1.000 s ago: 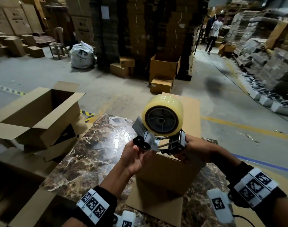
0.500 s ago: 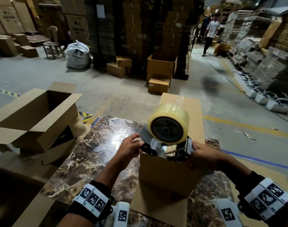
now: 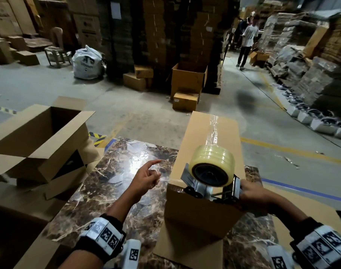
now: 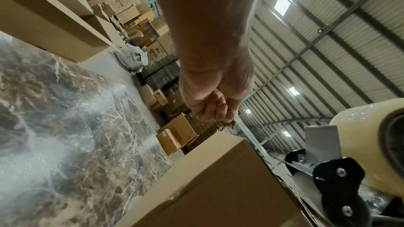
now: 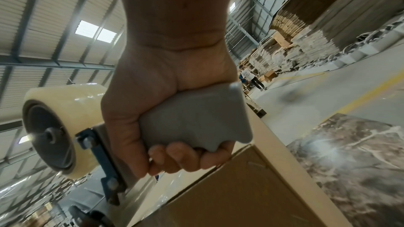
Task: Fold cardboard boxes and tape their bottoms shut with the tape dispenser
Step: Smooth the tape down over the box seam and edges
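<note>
Within right fingers (image 5: 174, 158), tape dispenser (image 5: 192, 118) handle.

Marble tabletop (image 3: 127, 191), white sack (image 3: 87, 62) (bkgd), chair (image 3: 57, 49)

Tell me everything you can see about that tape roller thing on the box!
The tape dispenser has a grey metal frame, black side plates and a fat roll of clear, yellowish tape on a dark hub. It sits at the near edge of the cardboard box, on its taped top. The right hand wraps round its grey handle. A shiny tape strip runs along the box behind it.
</note>
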{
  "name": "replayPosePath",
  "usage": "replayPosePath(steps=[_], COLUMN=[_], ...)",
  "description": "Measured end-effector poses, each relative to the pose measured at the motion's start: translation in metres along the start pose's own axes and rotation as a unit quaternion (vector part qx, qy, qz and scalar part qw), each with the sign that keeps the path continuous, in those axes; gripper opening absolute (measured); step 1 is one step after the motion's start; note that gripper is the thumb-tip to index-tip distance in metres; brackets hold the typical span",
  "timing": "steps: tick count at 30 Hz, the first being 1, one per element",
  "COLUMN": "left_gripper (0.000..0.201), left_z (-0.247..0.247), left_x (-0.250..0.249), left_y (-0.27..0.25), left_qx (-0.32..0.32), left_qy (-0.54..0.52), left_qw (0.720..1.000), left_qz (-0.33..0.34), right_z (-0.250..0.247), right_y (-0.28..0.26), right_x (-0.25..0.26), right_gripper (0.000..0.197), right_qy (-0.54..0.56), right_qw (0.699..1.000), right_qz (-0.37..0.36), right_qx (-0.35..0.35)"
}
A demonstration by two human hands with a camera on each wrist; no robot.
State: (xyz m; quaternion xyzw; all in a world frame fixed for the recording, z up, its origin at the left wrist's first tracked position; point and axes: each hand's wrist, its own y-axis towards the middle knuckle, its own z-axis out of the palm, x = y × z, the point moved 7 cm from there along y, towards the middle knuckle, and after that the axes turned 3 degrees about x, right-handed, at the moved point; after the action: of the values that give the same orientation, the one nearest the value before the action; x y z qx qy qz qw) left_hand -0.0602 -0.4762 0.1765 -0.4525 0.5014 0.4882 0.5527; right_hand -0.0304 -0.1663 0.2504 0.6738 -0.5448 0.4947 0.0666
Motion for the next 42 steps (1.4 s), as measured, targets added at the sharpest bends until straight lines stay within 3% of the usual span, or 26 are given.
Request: replayPosePath(steps=[5,11,13,16,17,19,20,22,25,29,32,34,36,39,42], left_gripper=[0.046,0.047,0.049,0.056,0.051,0.019,0.012,0.028,0.032,0.024,0.022,0.022,0.019,0.02,0.025], left_z=[0.001,0.014,0.018,0.011,0.007,0.001,-0.001,0.002,0.024,0.04,0.041,0.039,0.04,0.041,0.038], left_x=[0.012,0.038,0.045,0.053,0.053,0.041,0.033,0.022,0.007,0.015,0.028,0.029,0.029,0.027,0.029], left_y=[0.006,-0.001,-0.001,0.0,-0.001,0.0,0.001,0.005,0.013,0.018,0.017,0.018,0.019,0.019,0.021], left_qx=[0.001,0.003,0.011,0.019,0.012,-0.042,-0.078,-0.12,-0.086,-0.016,-0.002,-0.012,-0.017,-0.015,-0.022], left_qy=[0.013,0.042,0.103,0.253,0.305,0.369,0.354,0.243,0.117,0.142,0.063,0.055,0.064,0.073,0.073], left_qw=[1.0,0.999,0.994,0.965,0.95,0.927,0.932,0.962,0.985,0.977,0.98,0.982,0.983,0.985,0.987], left_qz=[-0.004,-0.014,-0.023,-0.063,-0.064,-0.041,-0.031,-0.04,-0.098,-0.16,-0.189,-0.182,-0.17,-0.153,-0.143], right_z=[-0.003,-0.002,-0.004,-0.006,-0.007,-0.008,-0.008,-0.007,-0.006,-0.002,-0.001,0.0,0.0,-0.007,-0.022], right_y=[0.01,0.018,0.019,0.021,0.021,0.025,0.028,0.03,0.029,0.028,0.024,0.022,0.018,0.014,-0.001], right_x=[-0.013,-0.022,-0.025,-0.029,-0.03,-0.034,-0.036,-0.035,-0.029,-0.025,-0.023,-0.017,-0.016,-0.02,-0.035], right_gripper=[0.04,0.045,0.044,0.035,0.032,0.033,0.034,0.029,0.014,0.034,0.028,0.024,0.005,0.017,0.014], right_qy=[-0.013,-0.036,-0.041,-0.048,-0.052,-0.07,-0.077,-0.075,-0.067,-0.063,-0.05,-0.058,-0.065,-0.101,-0.091], right_qw=[1.0,0.998,0.997,0.997,0.996,0.995,0.994,0.994,0.994,0.994,0.996,0.997,0.996,0.994,0.995], right_qz=[0.027,0.054,0.061,0.066,0.069,0.074,0.072,0.068,0.07,0.057,0.044,0.028,0.025,0.012,0.004], right_qx=[-0.01,-0.002,0.0,0.008,0.013,0.018,0.023,0.037,0.049,0.062,0.057,0.051,0.048,0.046,0.047])
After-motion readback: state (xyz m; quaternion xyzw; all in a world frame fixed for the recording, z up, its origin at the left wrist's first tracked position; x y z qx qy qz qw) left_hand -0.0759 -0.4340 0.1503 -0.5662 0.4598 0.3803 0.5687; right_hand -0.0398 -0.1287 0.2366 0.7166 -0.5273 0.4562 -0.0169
